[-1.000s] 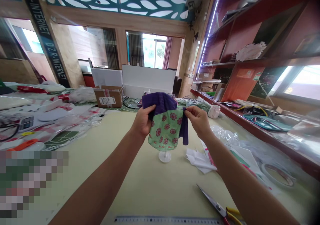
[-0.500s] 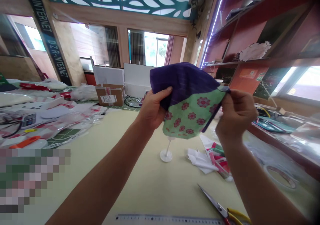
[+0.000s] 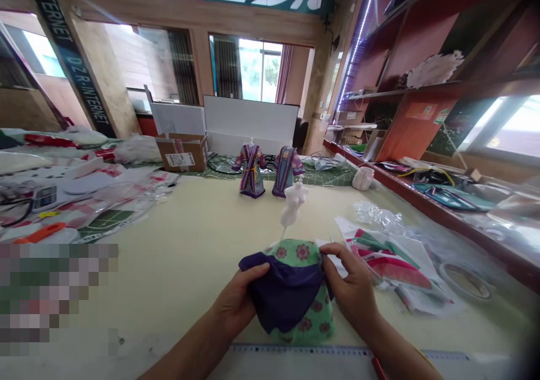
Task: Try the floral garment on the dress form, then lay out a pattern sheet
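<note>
Between my hands is a small cloth piece (image 3: 291, 295), dark purple joined to light green with pink flowers. My left hand (image 3: 238, 295) grips its purple left side, thumb on top. At the upper right edge, my right hand (image 3: 348, 284) pinches the cloth between thumb and fingers. The cloth hangs low above the table's near part, over the ruler (image 3: 350, 350). Just beyond it stands a small white dress form (image 3: 294, 202), whose base is hidden behind the cloth. Of the scissors, only a bit of red handle (image 3: 378, 369) shows beneath my right forearm.
Two small dressed forms in patterned robes (image 3: 252, 171) stand farther back. A cardboard box (image 3: 181, 152) sits at the back left, with plastic bags and cloth along the left side. Pink and green packets (image 3: 392, 262) and a tape roll (image 3: 466, 280) lie to the right.
Both hands have come down and nearer with the cloth, from raised in front of the view to low over the table. The cloth has turned over, and the dress form and robed forms are now uncovered.
</note>
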A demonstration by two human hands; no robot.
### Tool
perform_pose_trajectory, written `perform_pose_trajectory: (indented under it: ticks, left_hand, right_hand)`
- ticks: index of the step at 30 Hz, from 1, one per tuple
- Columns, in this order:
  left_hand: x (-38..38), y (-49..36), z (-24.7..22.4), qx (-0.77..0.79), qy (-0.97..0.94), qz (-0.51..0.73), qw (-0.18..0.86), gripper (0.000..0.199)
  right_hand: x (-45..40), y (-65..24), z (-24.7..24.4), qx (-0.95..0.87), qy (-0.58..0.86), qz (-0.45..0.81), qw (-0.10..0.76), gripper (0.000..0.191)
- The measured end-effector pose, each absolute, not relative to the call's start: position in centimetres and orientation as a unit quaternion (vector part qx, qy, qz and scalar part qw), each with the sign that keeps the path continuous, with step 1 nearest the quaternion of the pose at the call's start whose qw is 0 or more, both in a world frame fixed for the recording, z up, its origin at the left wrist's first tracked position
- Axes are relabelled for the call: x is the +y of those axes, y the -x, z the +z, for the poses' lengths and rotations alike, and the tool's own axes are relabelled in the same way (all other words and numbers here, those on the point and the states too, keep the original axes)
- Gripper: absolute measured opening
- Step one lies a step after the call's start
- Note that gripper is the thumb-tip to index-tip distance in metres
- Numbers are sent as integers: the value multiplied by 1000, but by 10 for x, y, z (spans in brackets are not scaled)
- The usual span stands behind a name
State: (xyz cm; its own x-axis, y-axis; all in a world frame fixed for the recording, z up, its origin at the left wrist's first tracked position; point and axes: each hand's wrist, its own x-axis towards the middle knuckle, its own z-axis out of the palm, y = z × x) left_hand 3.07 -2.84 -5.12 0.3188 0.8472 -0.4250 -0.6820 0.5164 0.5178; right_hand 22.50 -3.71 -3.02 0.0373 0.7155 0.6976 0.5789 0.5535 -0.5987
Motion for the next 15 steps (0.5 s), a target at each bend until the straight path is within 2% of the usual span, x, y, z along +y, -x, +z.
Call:
perform_pose_trajectory:
  ticks: [4,10,12,15]
  left_hand:
    - [-20,-24,-59,355,-124,505,777,10]
    - [-15,-13,-58,280,-69,536,793,16]
    - [-20,-16,-60,237,-54,529,813,24]
    - [-31,-25,-69,226,-52,449,863,40]
  right_hand:
    - [-36,-224,-42,-694,475,64,538,7]
    - [-42,-220,-48,-678,478,119,546,7]
    - [-43,-215,-50,-678,474,131,546,8]
    - [-42,-208,-54,-680,474,146,540,8]
